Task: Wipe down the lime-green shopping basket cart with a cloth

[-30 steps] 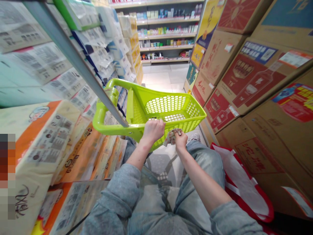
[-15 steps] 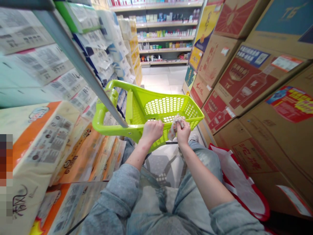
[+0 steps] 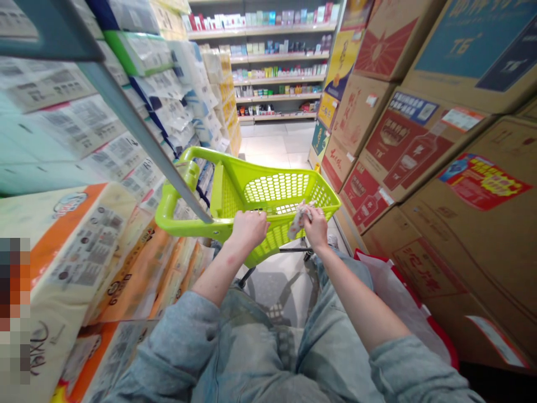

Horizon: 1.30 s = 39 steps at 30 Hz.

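A lime-green shopping cart (image 3: 229,226) with a lattice basket stands in front of my knees. On the near rim of its basket rests my left hand (image 3: 250,228), closed, with its fingers curled over the edge. My right hand (image 3: 315,224) pinches a crumpled white cloth (image 3: 298,219) with small orange-brown spots. The cloth lies against the same rim, closer to the basket's far right corner. Part of it is hidden behind my fingers.
Packs of tissue paper (image 3: 126,235) are stacked on the left. Cardboard cartons (image 3: 419,145) tower on the right, with a red-edged white bag (image 3: 394,285) below them. A grey pole (image 3: 142,140) slants down to the cart. Stocked shelves (image 3: 277,59) stand at the back.
My left hand has moved left along the rim, away from the right hand. The right hand keeps the cloth at the rim. The view has shifted a little, so the shelves sit lower.
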Available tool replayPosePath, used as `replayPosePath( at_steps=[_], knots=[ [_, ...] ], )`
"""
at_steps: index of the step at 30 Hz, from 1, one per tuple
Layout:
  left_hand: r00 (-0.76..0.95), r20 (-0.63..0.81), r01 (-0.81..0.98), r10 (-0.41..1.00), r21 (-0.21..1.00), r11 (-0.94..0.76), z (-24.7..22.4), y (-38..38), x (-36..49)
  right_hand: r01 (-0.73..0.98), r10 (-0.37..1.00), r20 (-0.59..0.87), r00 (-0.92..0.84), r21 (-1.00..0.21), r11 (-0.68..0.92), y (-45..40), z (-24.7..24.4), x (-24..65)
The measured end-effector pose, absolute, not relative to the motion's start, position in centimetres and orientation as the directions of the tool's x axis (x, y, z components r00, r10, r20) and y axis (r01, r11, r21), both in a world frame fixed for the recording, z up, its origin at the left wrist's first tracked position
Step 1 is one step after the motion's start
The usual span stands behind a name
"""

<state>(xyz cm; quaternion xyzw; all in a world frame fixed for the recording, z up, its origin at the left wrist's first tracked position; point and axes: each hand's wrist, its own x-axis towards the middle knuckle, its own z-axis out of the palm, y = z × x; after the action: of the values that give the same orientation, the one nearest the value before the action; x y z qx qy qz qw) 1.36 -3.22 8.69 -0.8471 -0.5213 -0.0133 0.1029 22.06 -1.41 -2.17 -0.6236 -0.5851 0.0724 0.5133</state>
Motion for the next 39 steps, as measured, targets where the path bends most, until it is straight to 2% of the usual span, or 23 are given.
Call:
replayPosePath(
  at_steps=[4, 8, 10, 15, 18, 21, 24, 27, 30, 33, 37, 39],
  knots=[
    [0.355, 0.067, 0.917, 0.932, -0.221, -0.333, 10.3, -2.7, -1.0, 0.604, 0.743, 0.463, 0.483, -0.791, 0.101, -0.1, -3.2, 25.4],
    [0.390, 0.080, 0.903, 0.917, -0.230, -0.364, 10.4, -2.3, -2.4, 0.480, 0.661, 0.376, 0.649, -0.877, 0.028, 0.4, -3.9, 24.2],
    [0.418, 0.111, 0.895, 0.902, -0.223, -0.387, 10.0, -2.3, -2.4, 0.460, 0.672, 0.363, 0.645, -0.887, 0.038, -0.1, -4.0, 21.8],
    [0.438, 0.148, 0.892, 0.887, -0.196, -0.408, 9.3, -2.3, -1.6, 0.483, 0.746, 0.470, 0.471, -0.845, 0.228, -2.2, -3.2, 14.8],
    [0.451, 0.162, 0.887, 0.878, -0.190, -0.421, 9.2, -2.3, -1.4, 0.460, 0.772, 0.479, 0.418, -0.844, 0.275, -2.6, -2.8, 13.6],
    [0.455, 0.174, 0.885, 0.873, -0.193, -0.423, 9.2, -2.4, -1.5, 0.417, 0.782, 0.403, 0.475, -0.886, 0.203, -2.0, -3.1, 15.0],
    [0.449, 0.190, 0.890, 0.873, -0.187, -0.417, 9.2, -2.5, -1.5, 0.357, 0.722, 0.298, 0.625, -0.931, 0.076, -0.9, -3.7, 17.1],
    [0.443, 0.190, 0.893, 0.876, -0.173, -0.414, 9.2, -2.6, -1.3, 0.342, 0.672, 0.275, 0.687, -0.939, 0.035, -0.3, -4.1, 17.9],
    [0.440, 0.195, 0.897, 0.877, -0.150, -0.417, 9.2, -2.6, -1.1, 0.413, 0.697, 0.329, 0.637, -0.909, 0.052, -0.9, -3.7, 16.4],
    [0.432, 0.203, 0.902, 0.879, -0.117, -0.416, 9.3, -2.7, -1.0, 0.480, 0.768, 0.390, 0.508, -0.869, 0.124, -2.2, -2.8, 13.9],
    [0.421, 0.201, 0.907, 0.885, -0.111, -0.406, 9.3, -2.7, -1.1, 0.489, 0.827, 0.428, 0.364, -0.844, 0.221, -3.0, -2.2, 12.5],
    [0.424, 0.203, 0.905, 0.883, -0.122, -0.407, 9.3, -2.8, -1.3, 0.491, 0.827, 0.429, 0.364, -0.843, 0.221, -2.6, -2.5, 13.3]
  ],
)
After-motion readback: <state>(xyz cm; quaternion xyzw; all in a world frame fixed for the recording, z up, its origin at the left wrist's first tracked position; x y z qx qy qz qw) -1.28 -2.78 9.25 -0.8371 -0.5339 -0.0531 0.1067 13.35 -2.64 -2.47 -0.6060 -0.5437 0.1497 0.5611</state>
